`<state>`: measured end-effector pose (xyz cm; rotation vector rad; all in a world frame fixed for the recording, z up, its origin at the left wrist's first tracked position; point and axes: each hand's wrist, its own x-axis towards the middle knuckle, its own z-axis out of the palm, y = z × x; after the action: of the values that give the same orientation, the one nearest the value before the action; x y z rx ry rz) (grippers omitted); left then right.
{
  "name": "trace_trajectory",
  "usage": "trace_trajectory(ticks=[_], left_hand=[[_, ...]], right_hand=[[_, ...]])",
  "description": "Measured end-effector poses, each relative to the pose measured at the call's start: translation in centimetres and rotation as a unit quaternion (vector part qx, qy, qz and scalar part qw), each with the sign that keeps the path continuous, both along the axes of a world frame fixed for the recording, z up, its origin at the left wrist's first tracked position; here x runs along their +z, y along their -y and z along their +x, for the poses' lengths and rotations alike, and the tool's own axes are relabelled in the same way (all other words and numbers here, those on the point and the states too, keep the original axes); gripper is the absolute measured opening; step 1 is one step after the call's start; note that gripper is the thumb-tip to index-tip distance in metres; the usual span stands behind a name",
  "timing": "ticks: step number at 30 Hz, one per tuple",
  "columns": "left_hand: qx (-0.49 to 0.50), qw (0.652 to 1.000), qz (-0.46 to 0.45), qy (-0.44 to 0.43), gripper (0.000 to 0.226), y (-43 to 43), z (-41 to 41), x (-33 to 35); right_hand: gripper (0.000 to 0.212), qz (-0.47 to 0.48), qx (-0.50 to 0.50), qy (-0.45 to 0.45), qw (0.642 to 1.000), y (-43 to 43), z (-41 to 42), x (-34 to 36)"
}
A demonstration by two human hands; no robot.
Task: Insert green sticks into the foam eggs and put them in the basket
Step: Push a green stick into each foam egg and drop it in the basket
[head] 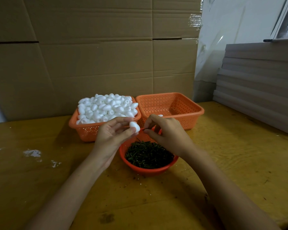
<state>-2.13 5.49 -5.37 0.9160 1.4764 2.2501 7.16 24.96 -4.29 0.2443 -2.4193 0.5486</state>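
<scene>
the left hand (113, 133) pinches one white foam egg (134, 126) between thumb and fingertips, held in the air above the far rim of the round orange basket (146, 171). at 3 o'clock of that egg, just beside it, the right hand (166, 131) has its thumb and forefinger closed on a thin green stick (145, 129) whose tip points at the egg; whether it touches the foam cannot be told. the round basket holds a heap of green sticks (148, 155). at 11 o'clock from it stands a square orange basket (86, 131) piled high with foam eggs (106, 107); at 1 o'clock, touching that one, a second square basket (181, 120) shows one white egg (160, 115) behind the right hand. all stand on a yellow wooden table (40, 180), with white crumbs (32, 153) at 9 o'clock and cardboard (90, 55) behind
</scene>
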Motion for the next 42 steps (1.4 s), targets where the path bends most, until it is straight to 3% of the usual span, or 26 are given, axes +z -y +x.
trace_trajectory(ticks=[12, 17, 42], left_hand=[[0.005, 0.999, 0.024, 0.022, 0.033, 0.1, -0.24, 0.07], [0.008, 0.998, 0.041, 0.04, 0.025, 0.07, -0.63, -0.22], [0.022, 1.0, -0.016, 0.013, 0.026, 0.09, 0.04, 0.09]], right_hand=[[0.012, -0.029, 0.002, -0.028, 0.999, 0.38, 0.16, 0.46], [0.012, -0.053, 0.011, -0.047, 0.997, 0.35, 0.27, 0.52], [0.013, -0.022, 0.025, -0.067, 0.997, 0.92, -0.22, -0.23]])
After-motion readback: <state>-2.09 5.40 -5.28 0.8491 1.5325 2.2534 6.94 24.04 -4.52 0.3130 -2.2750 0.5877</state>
